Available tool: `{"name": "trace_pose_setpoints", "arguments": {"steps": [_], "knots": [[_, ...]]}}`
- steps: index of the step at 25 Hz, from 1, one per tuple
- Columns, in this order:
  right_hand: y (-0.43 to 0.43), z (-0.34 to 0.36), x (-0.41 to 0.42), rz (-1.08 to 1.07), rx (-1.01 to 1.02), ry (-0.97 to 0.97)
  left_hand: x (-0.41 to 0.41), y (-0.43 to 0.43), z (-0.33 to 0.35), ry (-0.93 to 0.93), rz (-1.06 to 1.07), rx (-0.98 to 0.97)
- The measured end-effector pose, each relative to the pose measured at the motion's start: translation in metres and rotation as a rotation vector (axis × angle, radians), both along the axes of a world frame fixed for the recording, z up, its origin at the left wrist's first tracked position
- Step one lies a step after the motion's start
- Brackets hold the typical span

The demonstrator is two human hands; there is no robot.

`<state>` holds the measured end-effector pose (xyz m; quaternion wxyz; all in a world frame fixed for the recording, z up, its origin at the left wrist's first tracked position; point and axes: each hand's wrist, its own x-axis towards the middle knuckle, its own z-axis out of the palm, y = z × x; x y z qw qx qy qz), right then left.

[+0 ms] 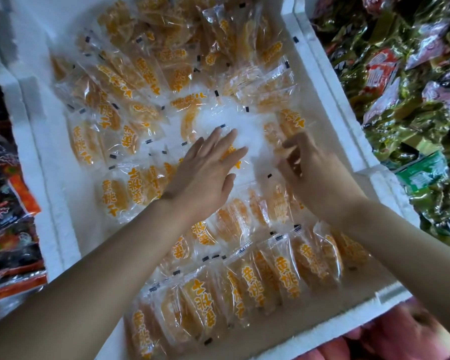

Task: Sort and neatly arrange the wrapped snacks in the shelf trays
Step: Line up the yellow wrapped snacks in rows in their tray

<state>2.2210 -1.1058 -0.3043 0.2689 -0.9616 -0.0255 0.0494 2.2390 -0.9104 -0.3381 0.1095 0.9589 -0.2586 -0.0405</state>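
At the foam tray (322, 81) centre, a bare patch; our L hand (208, 172) lies flat on glossy clear packets (283, 276); R hand (320, 178) curled, blurred, grip unclear.

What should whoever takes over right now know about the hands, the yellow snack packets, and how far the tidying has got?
Left hand: open, fingers straight, flat over the middle packet in the white tray.
Right hand: fingers curled at the right-side packet; blur hides any grip.
Done: the near row stands overlapped in line.
Left: the far packets lie jumbled, and a bare patch remains mid-tray.
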Motion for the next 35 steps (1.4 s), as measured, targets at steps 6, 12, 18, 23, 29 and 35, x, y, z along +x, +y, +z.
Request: {"name": "trace_pose_setpoints", "arguments": {"steps": [6,12,18,23,29,35], "knots": [[0.003,-0.004,-0.028,0.073,-0.153,0.147,0.001,0.003,-0.010,0.070,-0.023,0.028],[0.006,0.007,-0.010,-0.079,0.138,0.059,0.002,0.004,-0.013,0.068,-0.032,-0.005],[0.022,-0.016,0.054,-0.060,0.153,-0.002,0.002,0.006,-0.014,0.030,-0.061,0.024],[0.025,-0.032,0.057,0.099,-0.162,-0.099,0.003,0.010,-0.014,0.017,-0.075,0.038],[0.011,-0.021,0.064,0.184,-0.321,-0.461,0.008,0.005,-0.005,-0.061,-0.072,-0.004],[0.005,-0.006,0.110,0.122,-0.504,-0.379,0.070,-0.012,0.028,-0.169,0.221,-0.104]]}}
